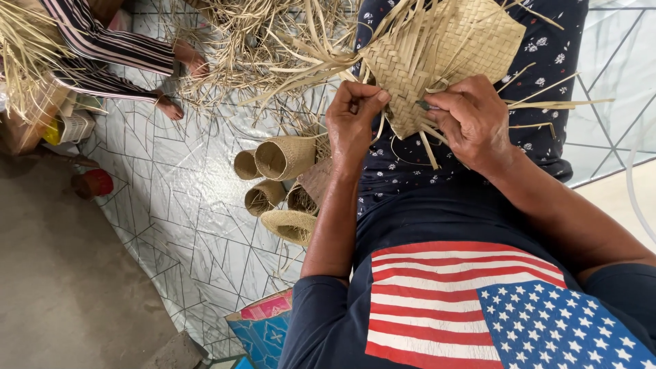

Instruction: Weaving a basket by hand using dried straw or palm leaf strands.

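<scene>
While the left hand (pixel 352 123) pinches the woven palm-leaf mat (pixel 437 58) at its edge, the right hand (pixel 471 119), closed on a small tool (pixel 427 106), should tuck strips snugly.

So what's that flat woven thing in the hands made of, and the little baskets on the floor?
The woven piece looks like dried palm or grass strips: pale tan, matte, flat bands crossing in a checker pattern, loose ends sticking out. The small baskets seem the same tan fibre, woven tight into round cups.
</scene>
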